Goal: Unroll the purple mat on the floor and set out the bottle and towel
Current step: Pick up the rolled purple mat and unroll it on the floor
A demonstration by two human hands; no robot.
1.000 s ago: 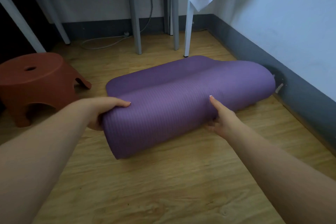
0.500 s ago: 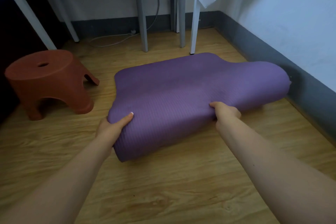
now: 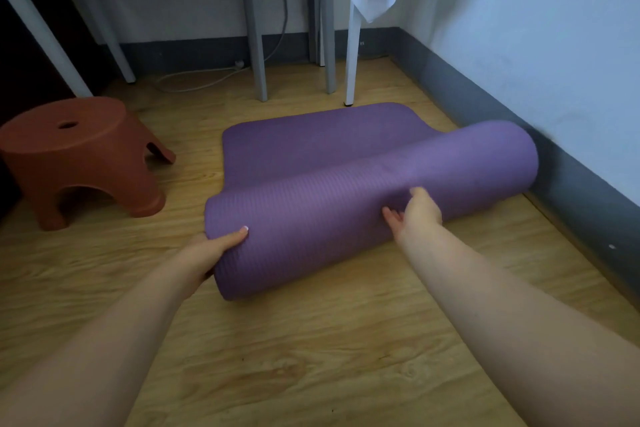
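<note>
Head view: left hand point(image 3: 214, 250) grips the mat point(image 3: 346, 211), thumb on top; right hand point(image 3: 417, 215) presses it open-palmed. Roll both sides evenly.

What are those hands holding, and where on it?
The purple mat, at its rolled part. The left hand grips the roll's left end, thumb on top; the right hand presses its near side about midway, seemingly flat rather than wrapped.

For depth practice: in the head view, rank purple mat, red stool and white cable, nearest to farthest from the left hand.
1. purple mat: held by the left hand.
2. red stool: to its left.
3. white cable: by the far wall.
</note>
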